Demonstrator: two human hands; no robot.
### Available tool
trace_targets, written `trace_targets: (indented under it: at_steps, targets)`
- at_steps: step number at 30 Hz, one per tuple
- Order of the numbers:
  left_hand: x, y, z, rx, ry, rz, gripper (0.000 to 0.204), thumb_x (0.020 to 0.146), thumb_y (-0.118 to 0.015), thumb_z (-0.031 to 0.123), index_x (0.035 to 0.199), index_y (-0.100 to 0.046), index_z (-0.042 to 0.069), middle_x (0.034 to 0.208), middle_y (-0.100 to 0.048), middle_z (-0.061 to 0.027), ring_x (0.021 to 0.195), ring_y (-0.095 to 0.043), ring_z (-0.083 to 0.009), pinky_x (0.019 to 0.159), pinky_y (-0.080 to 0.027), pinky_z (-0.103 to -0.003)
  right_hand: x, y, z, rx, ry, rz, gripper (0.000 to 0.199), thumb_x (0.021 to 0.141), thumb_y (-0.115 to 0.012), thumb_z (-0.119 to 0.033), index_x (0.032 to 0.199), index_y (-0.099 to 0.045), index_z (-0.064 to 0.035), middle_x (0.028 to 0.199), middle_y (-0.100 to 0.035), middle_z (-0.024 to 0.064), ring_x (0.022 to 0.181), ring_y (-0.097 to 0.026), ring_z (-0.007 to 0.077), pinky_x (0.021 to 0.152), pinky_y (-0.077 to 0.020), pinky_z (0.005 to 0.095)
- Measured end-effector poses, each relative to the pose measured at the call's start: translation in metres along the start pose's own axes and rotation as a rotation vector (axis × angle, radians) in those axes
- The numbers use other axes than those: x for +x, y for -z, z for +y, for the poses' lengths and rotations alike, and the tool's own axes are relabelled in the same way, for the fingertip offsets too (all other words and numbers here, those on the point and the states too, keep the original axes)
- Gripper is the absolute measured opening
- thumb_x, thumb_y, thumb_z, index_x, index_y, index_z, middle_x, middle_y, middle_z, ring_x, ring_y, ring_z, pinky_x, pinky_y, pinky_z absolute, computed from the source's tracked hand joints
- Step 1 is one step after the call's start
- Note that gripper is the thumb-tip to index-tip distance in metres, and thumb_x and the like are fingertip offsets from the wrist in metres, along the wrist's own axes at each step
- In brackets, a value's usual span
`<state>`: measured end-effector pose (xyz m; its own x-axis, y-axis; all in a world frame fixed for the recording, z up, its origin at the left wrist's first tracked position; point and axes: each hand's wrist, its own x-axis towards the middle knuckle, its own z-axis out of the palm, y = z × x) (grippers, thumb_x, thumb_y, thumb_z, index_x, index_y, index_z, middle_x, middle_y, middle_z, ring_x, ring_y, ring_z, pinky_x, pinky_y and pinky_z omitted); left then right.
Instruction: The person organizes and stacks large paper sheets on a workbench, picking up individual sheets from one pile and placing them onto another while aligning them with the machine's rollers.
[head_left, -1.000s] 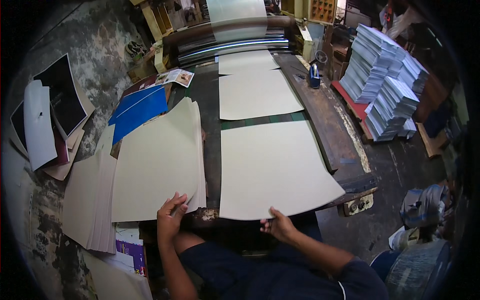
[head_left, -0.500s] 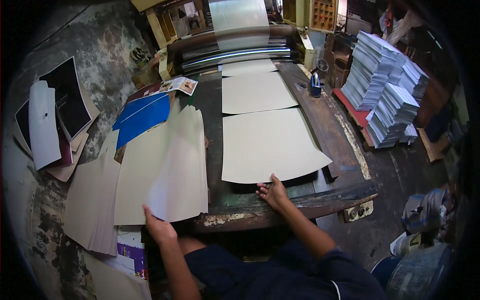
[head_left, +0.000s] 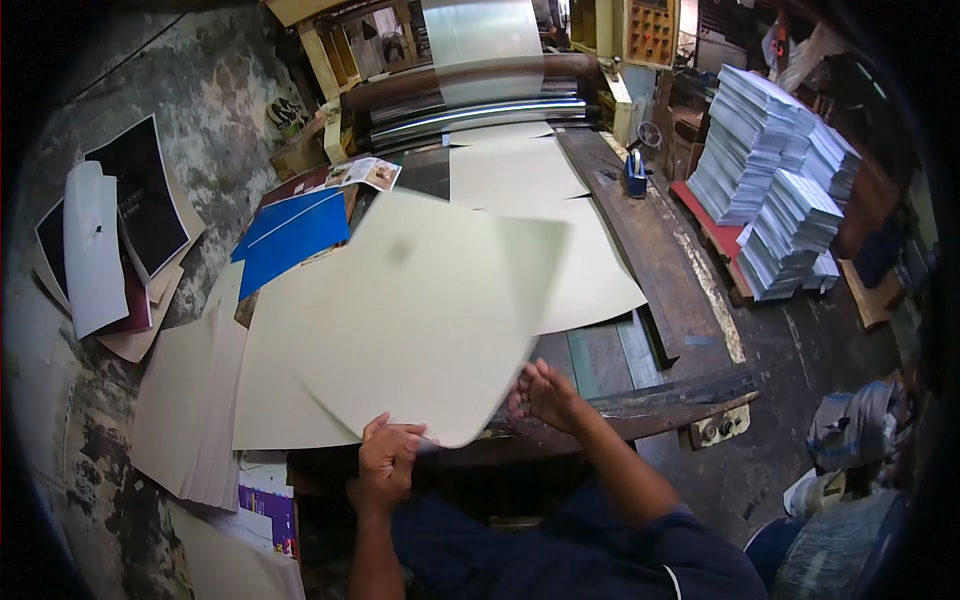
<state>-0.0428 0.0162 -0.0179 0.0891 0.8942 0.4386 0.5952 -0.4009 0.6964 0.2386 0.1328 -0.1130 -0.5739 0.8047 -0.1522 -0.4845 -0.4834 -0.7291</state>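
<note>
My left hand point(head_left: 388, 462) pinches the near edge of a large cream paper sheet point(head_left: 430, 310), which is lifted, tilted and slightly blurred. The sheet spans from the cream paper stack point(head_left: 268, 390) on the left to over the machine's feed table. Close to the sheet's right edge, my right hand point(head_left: 550, 398) has its fingers apart and curved, gripping nothing. Farther up, other cream sheets point(head_left: 595, 270) lie in a row on the feed table, leading to the shiny rollers point(head_left: 480, 122). The lifted sheet partly covers the nearest of them.
Another fanned cream stack point(head_left: 185, 410) stands at far left, with blue sheets point(head_left: 295, 235) behind. A blue tape dispenser point(head_left: 636, 175) sits on the table's right rail point(head_left: 655, 230). Tall paper piles point(head_left: 750, 150) rest on a red board at right. Wrapped bundles point(head_left: 850, 425) lie lower right.
My left hand has moved right, swinging the sheet off the stack toward the feed table. My right hand has let go of the nearest fed sheet, and the row has advanced toward the rollers.
</note>
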Motion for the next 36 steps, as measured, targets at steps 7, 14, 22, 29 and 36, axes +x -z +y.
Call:
trace_targets:
  at_steps: [7,14,22,29,36]
  targets:
    - [0.003,0.005,0.004,0.131,-0.128,-0.125,0.052,0.088,-0.057,0.058,0.102,-0.073,0.011,0.114,-0.070,-0.0089,0.130,-0.051,-0.0333,0.114,-0.016,-0.060,-0.074,0.004,0.018,-0.119,-0.115,0.233,0.038,0.092,-0.063,-0.030,0.112,-0.054,0.0008,0.093,-0.063,0.0118,0.073,-0.062,0.0180,0.063,-0.0488,0.0279]
    - [0.003,0.030,-0.042,0.238,0.097,-0.051,0.056,0.072,-0.080,0.046,0.113,-0.069,0.008,0.122,-0.066,-0.0099,0.130,-0.050,-0.0333,0.112,-0.027,-0.053,-0.135,0.007,0.080,-0.047,-0.169,0.315,0.038,0.099,-0.053,-0.030,0.116,-0.050,0.0038,0.098,-0.063,0.0172,0.078,-0.065,0.0230,0.064,-0.0494,0.0315]
    - [0.001,0.022,-0.054,0.022,0.253,0.100,0.035,0.093,-0.064,0.037,0.104,-0.071,0.004,0.111,-0.071,-0.0124,0.118,-0.061,-0.0296,0.111,-0.031,-0.049,-0.149,0.004,0.098,0.074,-0.215,0.365,0.046,0.101,-0.049,-0.039,0.123,-0.046,0.0008,0.100,-0.062,0.0168,0.085,-0.062,0.0219,0.074,-0.0515,0.0381]
    - [0.005,-0.003,-0.041,0.097,0.335,0.437,0.032,0.100,-0.053,0.027,0.100,-0.068,-0.001,0.102,-0.071,-0.0154,0.097,-0.066,-0.0299,0.097,-0.043,-0.040,-0.095,0.014,0.074,0.154,-0.151,0.400,0.052,0.102,-0.040,-0.045,0.123,-0.045,0.0022,0.091,-0.062,0.0156,0.075,-0.057,0.0179,0.082,-0.0499,0.0405]
    - [0.004,-0.012,-0.056,0.352,0.106,0.391,0.029,0.099,-0.054,0.021,0.097,-0.066,-0.005,0.084,-0.065,-0.0173,0.079,-0.061,-0.0329,0.073,-0.047,-0.039,-0.054,0.032,0.061,0.198,-0.050,0.460,0.051,0.103,-0.038,-0.046,0.125,-0.043,-0.0002,0.092,-0.063,0.0152,0.075,-0.059,0.0182,0.079,-0.0520,0.0406]
